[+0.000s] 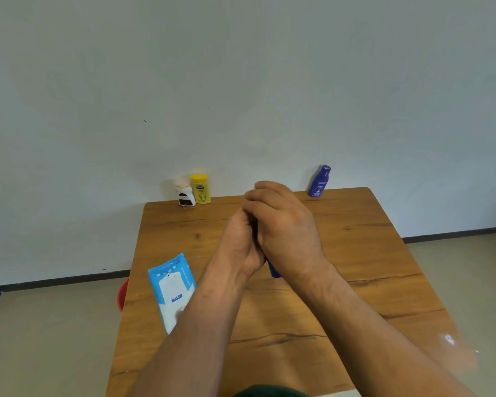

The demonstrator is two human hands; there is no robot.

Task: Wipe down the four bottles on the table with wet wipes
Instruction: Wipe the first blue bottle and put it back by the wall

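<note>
Left hand [238, 242] | right hand [284, 224] | both wrapped round blue bottle [274, 269] | its base shows below palms

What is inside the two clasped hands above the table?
Only the end of a blue bottle shows, poking out below the left hand and right hand, whose fingers curl round it. The rest of the bottle, and any wipe, is covered.
</note>
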